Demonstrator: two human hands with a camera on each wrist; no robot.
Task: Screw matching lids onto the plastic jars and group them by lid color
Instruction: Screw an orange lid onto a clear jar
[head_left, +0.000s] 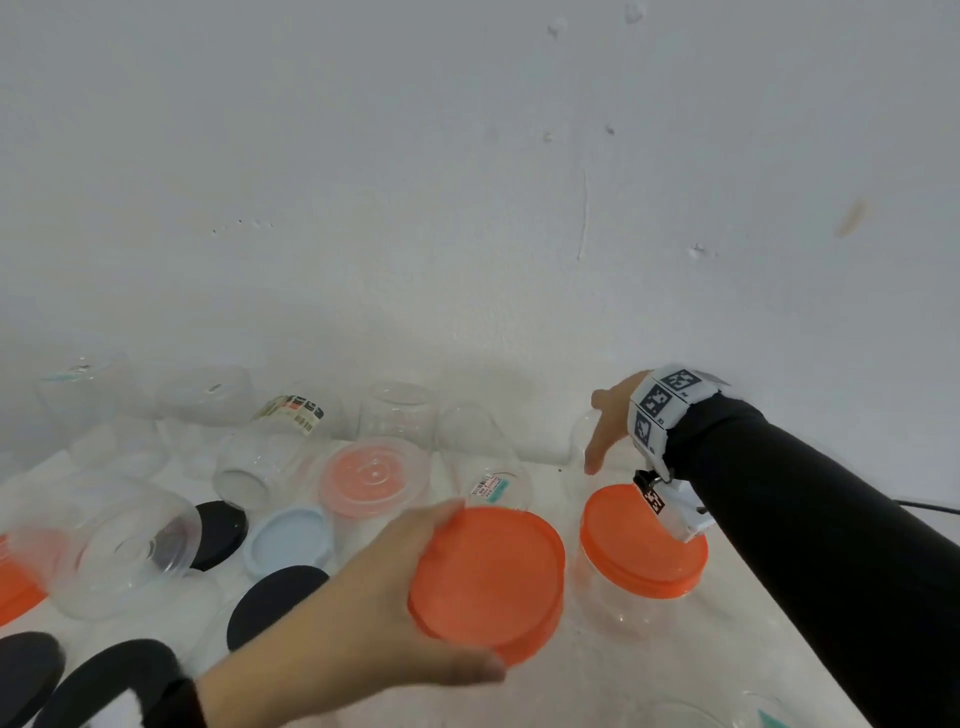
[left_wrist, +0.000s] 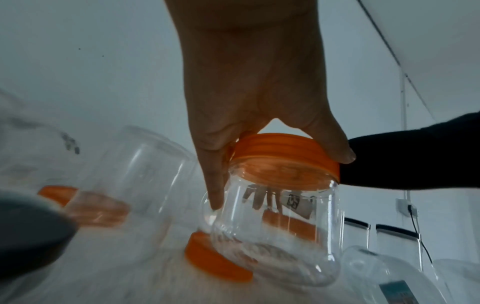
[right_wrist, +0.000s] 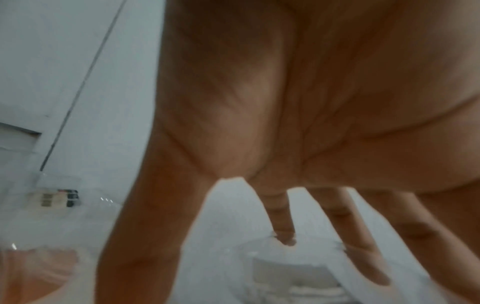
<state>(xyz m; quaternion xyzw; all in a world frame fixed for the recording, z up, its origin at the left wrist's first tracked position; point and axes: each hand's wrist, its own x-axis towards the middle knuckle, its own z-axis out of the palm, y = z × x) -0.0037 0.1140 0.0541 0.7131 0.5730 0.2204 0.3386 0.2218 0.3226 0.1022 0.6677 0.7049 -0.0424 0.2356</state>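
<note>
My left hand (head_left: 472, 587) grips the orange lid (head_left: 498, 571) of a clear jar from above, low in the head view. In the left wrist view the hand (left_wrist: 280, 179) curls round that lid (left_wrist: 283, 152) and the clear jar (left_wrist: 280, 236) hangs tilted beneath it. Just to its right a second orange-lidded jar (head_left: 644, 540) stands under my right forearm. At the back by the wall my right hand (head_left: 597, 434) is spread over a lidless clear jar (head_left: 579, 436). In the right wrist view its fingers (right_wrist: 283, 222) point down, straight and apart, at that jar's rim (right_wrist: 306, 246).
Several lidless clear jars (head_left: 270, 457) stand or lie along the white wall. An upturned jar with an orange lid (head_left: 374, 478) sits mid-table. A pale blue lid (head_left: 288, 540) and black lids (head_left: 218, 535) lie at the left. The table edge (head_left: 810, 654) runs under my right arm.
</note>
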